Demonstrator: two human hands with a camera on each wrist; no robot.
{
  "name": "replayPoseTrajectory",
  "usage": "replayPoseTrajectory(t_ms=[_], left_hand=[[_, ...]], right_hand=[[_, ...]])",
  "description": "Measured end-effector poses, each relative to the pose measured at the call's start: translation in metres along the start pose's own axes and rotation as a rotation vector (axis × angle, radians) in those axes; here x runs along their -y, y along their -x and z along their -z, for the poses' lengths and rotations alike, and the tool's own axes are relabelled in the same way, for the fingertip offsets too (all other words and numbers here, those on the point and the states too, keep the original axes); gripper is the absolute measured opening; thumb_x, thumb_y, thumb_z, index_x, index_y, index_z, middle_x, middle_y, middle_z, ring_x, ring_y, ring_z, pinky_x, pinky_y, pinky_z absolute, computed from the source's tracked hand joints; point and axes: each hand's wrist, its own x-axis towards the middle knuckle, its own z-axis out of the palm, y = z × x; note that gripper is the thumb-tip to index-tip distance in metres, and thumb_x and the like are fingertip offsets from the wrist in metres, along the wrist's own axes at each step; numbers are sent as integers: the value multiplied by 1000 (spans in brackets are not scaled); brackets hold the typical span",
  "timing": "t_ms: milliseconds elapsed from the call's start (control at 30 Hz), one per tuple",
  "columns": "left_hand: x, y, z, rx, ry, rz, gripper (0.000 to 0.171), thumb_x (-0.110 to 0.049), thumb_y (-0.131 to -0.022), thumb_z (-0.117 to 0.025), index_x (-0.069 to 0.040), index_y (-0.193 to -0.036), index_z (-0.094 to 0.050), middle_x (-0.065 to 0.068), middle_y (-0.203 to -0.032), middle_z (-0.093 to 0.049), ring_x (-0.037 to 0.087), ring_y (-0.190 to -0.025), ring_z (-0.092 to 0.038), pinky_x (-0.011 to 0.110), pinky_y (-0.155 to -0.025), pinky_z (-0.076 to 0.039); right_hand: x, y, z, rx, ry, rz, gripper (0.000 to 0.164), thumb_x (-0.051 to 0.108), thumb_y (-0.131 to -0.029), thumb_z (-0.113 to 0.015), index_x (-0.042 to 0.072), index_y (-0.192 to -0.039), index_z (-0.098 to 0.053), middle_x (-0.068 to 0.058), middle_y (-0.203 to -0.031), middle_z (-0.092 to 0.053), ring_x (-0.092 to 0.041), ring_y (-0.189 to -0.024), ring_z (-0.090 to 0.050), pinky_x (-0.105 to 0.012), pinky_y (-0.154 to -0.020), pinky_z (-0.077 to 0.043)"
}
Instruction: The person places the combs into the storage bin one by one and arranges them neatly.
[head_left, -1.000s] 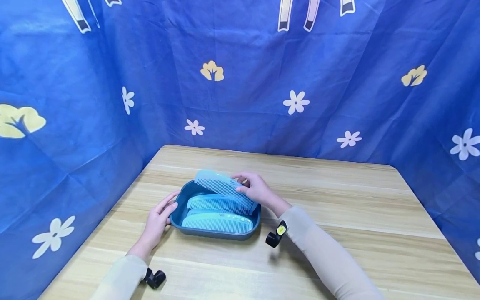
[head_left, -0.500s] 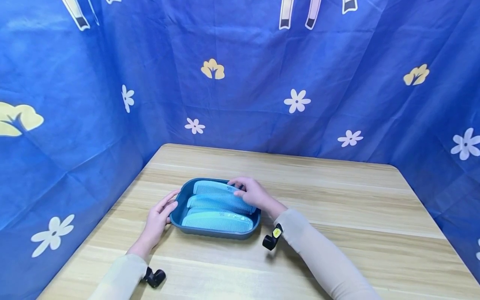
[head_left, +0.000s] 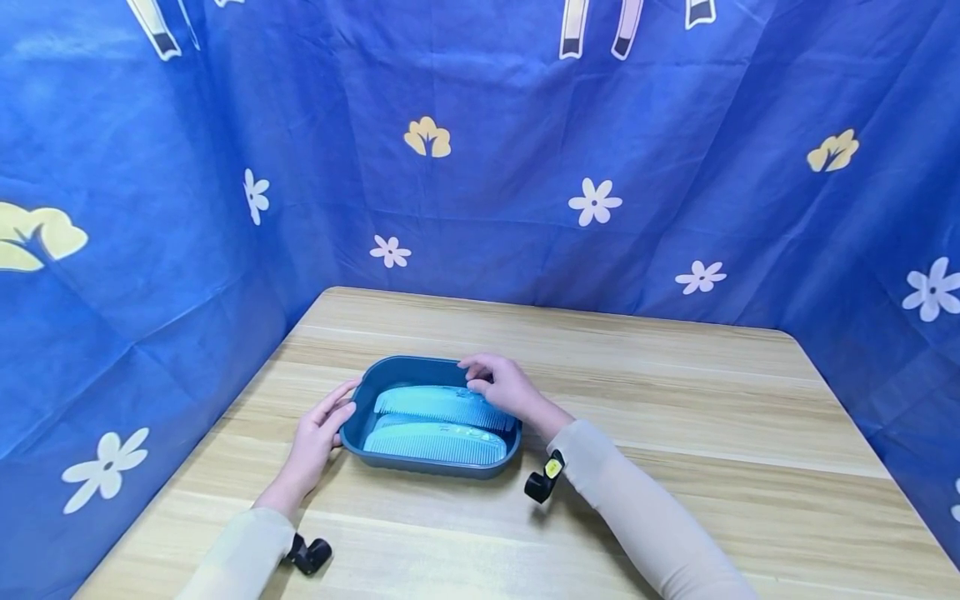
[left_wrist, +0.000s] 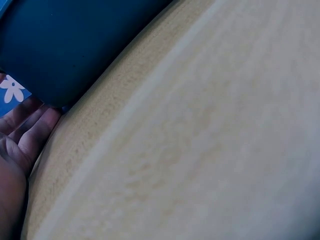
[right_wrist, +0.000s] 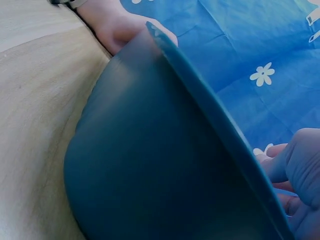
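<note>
A dark blue plastic basin (head_left: pixel 427 468) stands on the table with light-blue combs lying lengthwise inside. The rear comb (head_left: pixel 438 402) overlaps another whose teeth show at the right. The front comb (head_left: pixel 435 443) lies nearer me and partly covers one more. My left hand (head_left: pixel 318 429) holds the basin's left end, thumb and fingers against its rim and outer wall. At the right rear rim, my right hand (head_left: pixel 510 392) is bent over the inside. In the right wrist view, its curled fingers pinch a thin blue edge, apparently the rear comb's; most of this grip is hidden.
A light wood-grain table (head_left: pixel 675 400) carries the basin left of its middle. Blue cloth (head_left: pixel 510 167) printed with flowers and trees hangs along the back and both sides. A black wrist camera (head_left: pixel 543 477) sits beside the right cuff, with another (head_left: pixel 309 555) at the left.
The right hand has lowered the comb from above the rear rim into the basin and drawn it forward over the rear comb there. The left hand and the basin have stayed put.
</note>
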Motion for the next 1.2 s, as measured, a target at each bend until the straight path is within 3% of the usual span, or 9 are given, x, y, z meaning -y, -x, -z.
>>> replayPoseTrajectory(t_ms=[333,700,900,1200], left_hand=[[-1,-1,-1,-1,-23,2,45,-26,-96,-52,-10,-138,-45,4,-109,-55,8,-85,-58,25,-61,-54],[-2,0,0,17,-35,13,46,-26,-96,-52,-11,-139,-43,5,-112,-55,9,-87,-59,25,-62,-54],[-1,-2,2,33,-45,45,47,-30,-96,-52,-13,-139,-44,8,-119,-49,10,-91,-60,28,-66,-55],[-9,-4,5,59,73,14,48,-23,-97,-50,-3,-139,-40,0,-110,-59,9,-90,-62,27,-67,-55]], right_hand=[[0,5,9,-71,-62,26,29,2,-88,-61,3,-117,-61,-2,-93,-64,-14,-88,-58,-26,-74,-49],[4,16,17,-102,-51,62,28,5,-89,-62,8,-117,-62,2,-91,-63,-11,-85,-58,-26,-76,-49],[5,20,19,-101,-63,26,28,9,-91,-61,13,-118,-61,3,-91,-62,-11,-83,-57,-26,-74,-49],[9,25,27,-97,-37,43,31,17,-93,-59,12,-123,-58,3,-94,-62,-11,-82,-57,-27,-73,-49]])
